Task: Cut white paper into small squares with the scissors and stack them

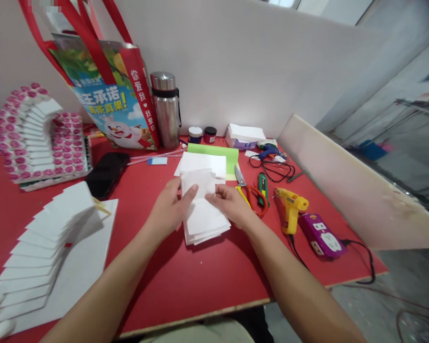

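A small stack of white paper sheets (204, 216) lies on the red table (207, 276) in front of me. My left hand (169, 207) grips its left edge, thumb on top of the upper sheet. My right hand (232, 205) pinches the right edge of the same top sheet, fingers closed on it. Behind the stack lie more white sheets (202, 163) on a light green sheet (218, 153).
Scissors (248, 190), a green utility knife (262, 186), a yellow glue gun (289, 207) and a purple power strip (321, 236) lie at right. A fanned white paper construction (43, 243) sits at left. A black pouch (105, 174), steel flask (166, 109), printed bag (110, 95) stand behind.
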`<state>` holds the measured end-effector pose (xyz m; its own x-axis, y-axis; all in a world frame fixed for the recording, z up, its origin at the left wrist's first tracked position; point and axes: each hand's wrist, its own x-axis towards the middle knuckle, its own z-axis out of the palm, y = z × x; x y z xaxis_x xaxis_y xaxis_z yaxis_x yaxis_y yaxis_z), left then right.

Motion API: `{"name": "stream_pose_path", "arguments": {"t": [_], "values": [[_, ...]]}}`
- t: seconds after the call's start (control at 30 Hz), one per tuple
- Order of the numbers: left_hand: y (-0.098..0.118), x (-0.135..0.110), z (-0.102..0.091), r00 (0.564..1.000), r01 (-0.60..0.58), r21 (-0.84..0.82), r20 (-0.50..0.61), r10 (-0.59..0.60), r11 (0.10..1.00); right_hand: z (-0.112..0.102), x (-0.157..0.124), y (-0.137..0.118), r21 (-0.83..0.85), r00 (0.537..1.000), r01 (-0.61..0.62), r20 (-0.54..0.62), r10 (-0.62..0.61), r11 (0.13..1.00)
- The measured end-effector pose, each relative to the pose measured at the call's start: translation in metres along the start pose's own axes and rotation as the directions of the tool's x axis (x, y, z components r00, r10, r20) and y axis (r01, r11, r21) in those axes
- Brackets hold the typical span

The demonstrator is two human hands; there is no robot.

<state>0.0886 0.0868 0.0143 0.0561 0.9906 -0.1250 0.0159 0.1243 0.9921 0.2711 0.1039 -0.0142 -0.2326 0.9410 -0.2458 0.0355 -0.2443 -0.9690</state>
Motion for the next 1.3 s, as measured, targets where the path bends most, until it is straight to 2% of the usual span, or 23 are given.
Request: {"name": "stream_pose_path", "arguments": {"t": [0.03,0.07,0.1,0.17,0.27,0.33,0.4,0.5,0.67,0.83,0.97,1.03,1.07,1.1,1.17,1.23,1.27,1.3], "values": [[0.007,-0.005,-0.006,0.987,-0.158,0.301,0.03,0.156,0.941,-0.003,0.002,0.004,-0.051,1.0,0.006,-0.023,-0.007,0.999],[0.012,-0.011,-0.012,0.965,-0.26,0.521,0.126,0.228,0.813,-0.005,0.004,0.007,-0.104,0.999,0.013,-0.046,-0.017,0.995],[0.015,-0.018,-0.018,0.947,-0.321,0.671,0.212,0.242,0.668,-0.008,0.006,0.01,-0.155,0.998,0.012,-0.063,-0.023,0.988],[0.013,-0.033,-0.032,0.933,-0.347,0.849,0.268,0.24,0.399,-0.011,0.007,0.013,-0.244,0.996,-0.004,-0.086,-0.017,0.97],[-0.012,-0.056,-0.056,0.898,-0.387,0.918,0.356,0.259,0.08,-0.013,0.005,0.011,-0.309,0.995,-0.047,-0.095,0.018,0.95],[-0.033,-0.067,-0.075,0.885,-0.384,0.921,0.386,0.26,-0.061,-0.011,0.001,0.006,-0.263,0.993,-0.101,-0.084,0.082,0.959],[-0.051,-0.076,-0.093,0.886,-0.371,0.917,0.396,0.242,-0.143,-0.009,-0.001,0.0,-0.176,0.986,-0.161,-0.063,0.152,0.971],[-0.067,-0.084,-0.118,0.907,-0.333,0.926,0.366,0.21,-0.177,-0.005,-0.002,-0.007,-0.07,0.979,-0.202,-0.018,0.201,0.977],[-0.074,-0.087,-0.146,0.924,-0.315,0.942,0.332,0.189,-0.116,-0.002,0.002,-0.005,0.025,0.985,-0.173,0.029,0.173,0.985],[-0.08,-0.085,-0.162,0.931,-0.304,0.953,0.298,0.212,-0.004,0.001,0.008,0.005,0.029,0.995,-0.103,0.009,0.103,0.994],[-0.081,-0.086,-0.167,0.925,-0.322,0.946,0.321,0.201,-0.03,0.007,0.011,0.012,0.035,0.998,-0.062,0.018,0.061,0.998],[-0.077,-0.086,-0.16,0.919,-0.339,0.941,0.328,0.218,0.01,0.01,0.012,0.014,0.024,0.998,-0.057,0.022,0.057,0.998],[-0.073,-0.085,-0.152,0.922,-0.335,0.94,0.311,0.232,0.07,0.012,0.013,0.015,0.018,0.998,-0.054,0.023,0.054,0.998],[-0.068,-0.082,-0.141,0.927,-0.328,0.929,0.282,0.247,0.17,0.014,0.013,0.015,0.016,0.998,-0.051,0.022,0.051,0.999],[-0.054,-0.07,-0.111,0.955,-0.234,0.848,0.109,0.276,0.475,0.016,0.012,0.013,0.025,0.999,-0.038,0.025,0.038,0.999],[-0.037,-0.05,-0.079,0.98,-0.129,0.57,-0.053,0.193,0.811,0.016,0.01,0.009,0.054,0.999,-0.001,0.037,-0.001,0.999],[-0.029,-0.038,-0.065,0.987,-0.079,0.39,-0.102,0.128,0.918,0.015,0.01,0.007,0.073,0.999,0.031,0.04,-0.034,0.997],[-0.022,-0.025,-0.052,0.989,0.01,0.246,-0.145,0.027,0.969,0.015,0.009,0.005,0.091,0.997,0.067,0.036,-0.071,0.994]]}}
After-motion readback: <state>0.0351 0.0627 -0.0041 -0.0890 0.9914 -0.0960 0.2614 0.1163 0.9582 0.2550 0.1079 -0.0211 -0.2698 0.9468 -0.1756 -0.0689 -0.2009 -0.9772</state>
